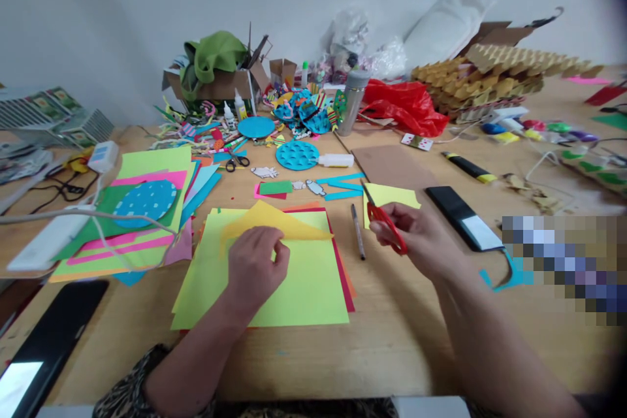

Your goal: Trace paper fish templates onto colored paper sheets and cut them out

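Observation:
My left hand [255, 266] rests on a stack of lime-green and coloured paper sheets [304, 287], its fingers pinching the edge of a lifted orange-yellow sheet [267, 217]. My right hand [421, 235] is closed around red-handled scissors [386, 222], whose blades point up and to the left. Just beyond the scissors lies a small yellow paper piece [394, 195]. A dark pen [358, 230] lies on the wooden table [392, 333] between the two hands.
Another pile of coloured paper with a blue dotted disc [145, 200] lies at the left. Black scissors [237, 160], a glue bottle [336, 160], blue discs and craft scraps crowd the middle back. A black case [460, 215] sits right of my hand; a phone [49, 346] lies near left.

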`<move>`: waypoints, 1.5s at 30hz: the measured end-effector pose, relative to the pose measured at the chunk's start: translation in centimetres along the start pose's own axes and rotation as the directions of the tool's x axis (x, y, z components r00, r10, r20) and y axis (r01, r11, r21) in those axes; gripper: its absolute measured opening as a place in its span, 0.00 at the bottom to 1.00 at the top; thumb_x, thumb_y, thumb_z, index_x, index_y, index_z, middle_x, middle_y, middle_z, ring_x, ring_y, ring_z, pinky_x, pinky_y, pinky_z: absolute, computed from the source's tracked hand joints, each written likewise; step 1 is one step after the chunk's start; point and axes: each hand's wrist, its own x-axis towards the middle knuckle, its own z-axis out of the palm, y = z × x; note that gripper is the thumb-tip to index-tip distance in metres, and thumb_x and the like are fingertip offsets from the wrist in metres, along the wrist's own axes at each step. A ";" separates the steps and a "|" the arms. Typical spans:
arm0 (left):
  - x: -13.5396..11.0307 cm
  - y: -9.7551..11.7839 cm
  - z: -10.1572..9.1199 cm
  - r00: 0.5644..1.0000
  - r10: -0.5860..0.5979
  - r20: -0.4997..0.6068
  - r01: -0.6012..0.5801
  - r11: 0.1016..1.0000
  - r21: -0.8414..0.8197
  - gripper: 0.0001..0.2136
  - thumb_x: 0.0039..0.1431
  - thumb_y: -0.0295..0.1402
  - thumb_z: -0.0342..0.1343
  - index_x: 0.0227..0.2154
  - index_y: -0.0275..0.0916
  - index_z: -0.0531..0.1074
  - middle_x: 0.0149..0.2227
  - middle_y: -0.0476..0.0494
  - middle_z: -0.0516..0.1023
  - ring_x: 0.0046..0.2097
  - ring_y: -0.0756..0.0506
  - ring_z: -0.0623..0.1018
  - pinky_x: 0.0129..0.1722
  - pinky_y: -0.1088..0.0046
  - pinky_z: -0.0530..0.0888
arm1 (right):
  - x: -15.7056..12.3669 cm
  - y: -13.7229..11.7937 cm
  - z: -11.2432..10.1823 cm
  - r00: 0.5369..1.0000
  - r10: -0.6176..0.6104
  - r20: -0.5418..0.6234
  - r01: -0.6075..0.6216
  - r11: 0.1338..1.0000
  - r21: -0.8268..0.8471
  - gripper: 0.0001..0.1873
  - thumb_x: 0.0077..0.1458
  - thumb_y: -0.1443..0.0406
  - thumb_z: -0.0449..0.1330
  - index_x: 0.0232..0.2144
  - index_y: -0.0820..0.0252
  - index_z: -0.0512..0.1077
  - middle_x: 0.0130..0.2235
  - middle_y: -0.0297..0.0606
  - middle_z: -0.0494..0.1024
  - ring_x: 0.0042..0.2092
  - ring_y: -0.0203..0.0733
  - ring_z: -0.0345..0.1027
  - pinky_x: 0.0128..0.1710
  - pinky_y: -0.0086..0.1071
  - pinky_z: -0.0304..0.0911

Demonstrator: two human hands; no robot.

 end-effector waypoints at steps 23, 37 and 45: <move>1.1 -2.4 1.5 0.618 -0.755 0.217 0.700 0.403 -0.590 0.19 0.51 0.49 0.59 0.36 0.38 0.68 0.40 0.38 0.75 0.44 0.39 0.75 0.42 0.63 0.72 | 2.1 3.1 6.8 0.994 0.108 -0.016 -0.093 0.912 0.400 0.20 0.37 0.57 0.71 0.24 0.58 0.63 0.21 0.26 0.61 0.23 0.30 0.53 0.24 0.28 0.49; 1.6 -2.4 1.2 0.478 -0.607 0.635 0.564 -0.343 -0.751 0.27 0.44 0.31 0.67 0.51 0.42 0.71 0.48 0.42 0.79 0.51 0.38 0.76 0.50 0.62 0.74 | 1.2 4.6 8.0 0.994 -0.105 0.008 0.103 0.980 0.170 0.17 0.49 0.57 0.65 0.31 0.56 0.60 0.27 0.28 0.64 0.28 0.34 0.59 0.28 0.29 0.55; 2.1 -3.7 1.2 0.567 -0.726 0.389 0.355 -0.210 -0.911 0.23 0.49 0.33 0.65 0.50 0.48 0.71 0.57 0.48 0.72 0.58 0.40 0.70 0.53 0.64 0.71 | 0.5 3.2 7.1 0.952 -0.001 0.306 0.046 0.989 -0.141 0.21 0.57 0.48 0.54 0.25 0.57 0.59 0.22 0.31 0.66 0.25 0.35 0.59 0.24 0.30 0.52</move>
